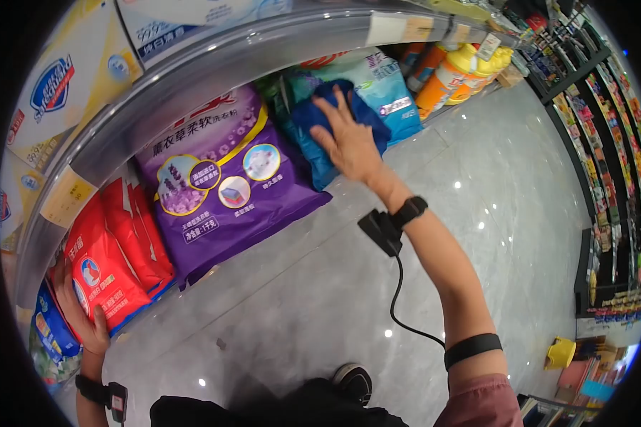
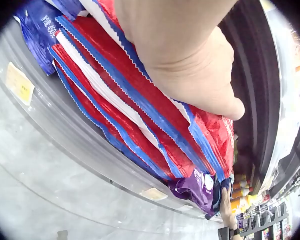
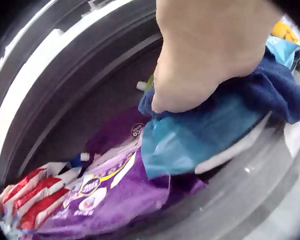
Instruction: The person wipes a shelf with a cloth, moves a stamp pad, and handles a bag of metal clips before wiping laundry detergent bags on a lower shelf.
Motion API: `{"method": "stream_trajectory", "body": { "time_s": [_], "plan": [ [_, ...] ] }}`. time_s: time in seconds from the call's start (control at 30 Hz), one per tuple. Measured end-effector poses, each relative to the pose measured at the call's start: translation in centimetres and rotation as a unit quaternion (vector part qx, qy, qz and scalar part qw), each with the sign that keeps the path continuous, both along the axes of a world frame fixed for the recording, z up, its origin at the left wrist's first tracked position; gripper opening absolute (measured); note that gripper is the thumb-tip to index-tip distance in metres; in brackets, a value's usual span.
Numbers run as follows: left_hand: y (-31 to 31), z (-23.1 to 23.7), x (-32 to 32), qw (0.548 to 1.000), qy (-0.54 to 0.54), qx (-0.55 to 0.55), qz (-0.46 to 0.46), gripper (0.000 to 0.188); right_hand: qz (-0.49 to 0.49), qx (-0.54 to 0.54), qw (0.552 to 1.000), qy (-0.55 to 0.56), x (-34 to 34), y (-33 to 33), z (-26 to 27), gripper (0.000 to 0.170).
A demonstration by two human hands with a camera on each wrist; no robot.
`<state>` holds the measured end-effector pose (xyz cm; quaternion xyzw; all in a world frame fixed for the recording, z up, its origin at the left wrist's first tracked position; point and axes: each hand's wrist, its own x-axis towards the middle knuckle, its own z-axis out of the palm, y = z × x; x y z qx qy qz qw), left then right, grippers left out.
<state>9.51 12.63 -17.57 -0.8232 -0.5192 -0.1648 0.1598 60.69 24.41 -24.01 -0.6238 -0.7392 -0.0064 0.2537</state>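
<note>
My right hand (image 1: 349,142) lies spread, fingers apart, on a dark blue cloth (image 1: 374,121) over a teal bag (image 1: 313,160) on the shelf; in the right wrist view the hand (image 3: 205,60) presses on the same cloth (image 3: 277,90). My left hand (image 1: 82,313) rests with extended fingers against the red bags (image 1: 107,256) at the shelf's left part. The left wrist view shows that hand (image 2: 190,65) on top of the row of red bags (image 2: 135,95); its fingertips are mostly hidden. Between the hands lies a large purple bag (image 1: 228,178).
A shelf edge with price tags (image 1: 68,197) curves above the bags, with boxes (image 1: 64,78) over it. Orange bottles with yellow caps (image 1: 441,82) stand beyond the teal bags. Grey floor (image 1: 299,285) lies below; other racks (image 1: 605,142) stand at right.
</note>
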Motion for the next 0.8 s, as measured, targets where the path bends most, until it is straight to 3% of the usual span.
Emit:
{"method": "stream_trajectory", "body": {
  "time_s": [0.13,0.3,0.37,0.5,0.57,0.67,0.8],
  "plan": [
    [0.1,-0.4,-0.4,1.000,-0.014,-0.008,0.004,0.071,-0.015,0.000,1.000,0.001,-0.6,4.9,1.3,0.049],
    [0.4,-0.9,-0.9,1.000,-0.013,-0.004,-0.017,0.071,-0.141,-0.039,0.986,-0.074,-1.9,8.6,2.0,0.049],
    [0.4,-1.0,-1.0,1.000,-0.012,0.005,-0.025,0.071,-0.149,-0.016,0.986,-0.072,-2.2,8.6,1.6,0.049],
    [0.5,-0.3,-0.1,1.000,-0.005,0.010,-0.027,0.070,-0.101,0.038,0.994,-0.022,-2.6,6.7,0.9,0.041],
    [0.4,-0.3,0.0,1.000,-0.003,0.016,-0.025,0.069,-0.033,0.018,0.999,-0.003,-3.1,4.0,0.9,0.039],
    [0.2,-0.7,-0.4,1.000,-0.004,0.017,-0.022,0.067,0.023,0.068,0.997,-0.001,-3.6,0.5,-0.2,0.041],
    [0.0,-0.4,-0.3,1.000,0.000,0.013,-0.010,0.068,0.072,0.057,0.994,0.054,-4.1,-3.9,-0.5,0.039]
  ]
}}
